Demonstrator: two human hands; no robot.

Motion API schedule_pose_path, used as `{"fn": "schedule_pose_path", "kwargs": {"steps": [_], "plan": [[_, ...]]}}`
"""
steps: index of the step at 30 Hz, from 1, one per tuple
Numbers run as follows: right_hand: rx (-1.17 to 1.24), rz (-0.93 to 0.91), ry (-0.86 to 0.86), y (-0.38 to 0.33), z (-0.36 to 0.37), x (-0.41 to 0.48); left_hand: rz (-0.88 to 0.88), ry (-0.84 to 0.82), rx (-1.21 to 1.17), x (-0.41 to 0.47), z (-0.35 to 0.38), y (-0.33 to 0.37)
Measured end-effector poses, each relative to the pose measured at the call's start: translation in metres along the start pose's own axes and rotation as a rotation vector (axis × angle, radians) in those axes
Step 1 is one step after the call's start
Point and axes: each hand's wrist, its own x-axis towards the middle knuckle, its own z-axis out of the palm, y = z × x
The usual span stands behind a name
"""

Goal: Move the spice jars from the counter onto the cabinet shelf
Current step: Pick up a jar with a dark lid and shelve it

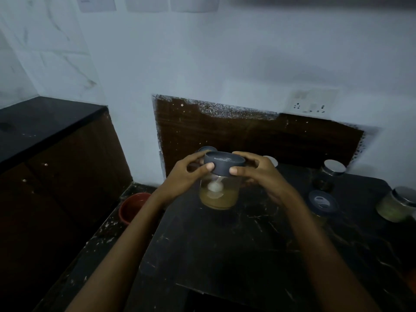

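Red pot [131,207]: is being seen low at the left, on the floor beside the counter; its inside is too dark for any contents to be made out.
Left hand [188,174]: is being wrapped around the left side of the grey lid, thumb pressed to the front, fingers curled behind.
Clear jar [219,192]: is being held upright between both hands over the dark counter [225,255]; whether its base is touching the counter cannot be told. A yellowish powder is filling its lower part, and a white scoop [215,187] is lying in it.
Grey lid [224,163]: is sitting on top of the clear jar and is being gripped from both sides.
Right hand [258,174]: is being closed on the right side of the lid, thumb at the front, fingers bent around the back.
Jars behind the hands: two lids are being glimpsed, one dark [206,149], one pale [271,160]; contents hidden.
Blue-lidded jar [322,202]: is standing on the counter right of the hands; contents unclear.
Steel-lidded jar [333,174]: is standing further back, something dark at its bottom.
Green-filled jar [397,204]: is standing at the right edge, steel lid on.
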Motion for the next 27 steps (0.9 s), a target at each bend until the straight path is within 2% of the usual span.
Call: {"fn": "schedule_pose_path", "kwargs": {"steps": [3, 9, 13, 18, 22, 27], "plan": [[0.013, -0.028, 0.006, -0.013, -0.004, -0.019, 0.001, -0.056, -0.126, -0.009, 0.01, 0.022], [0.112, -0.043, 0.055, -0.022, -0.007, -0.044, -0.053, -0.275, -0.465, -0.027, 0.037, 0.048], [0.14, -0.05, 0.141, -0.026, -0.002, -0.064, -0.061, -0.247, -0.552, -0.034, 0.049, 0.052], [-0.009, -0.125, 0.473, -0.023, 0.026, -0.093, -0.056, -0.176, -0.601, -0.038, 0.055, 0.056], [-0.137, -0.199, 0.458, -0.014, 0.051, -0.107, -0.058, -0.129, -0.594, -0.04, 0.058, 0.063], [-0.187, -0.237, 0.577, -0.01, 0.06, -0.107, -0.058, -0.145, -0.556, -0.044, 0.06, 0.07]]}}
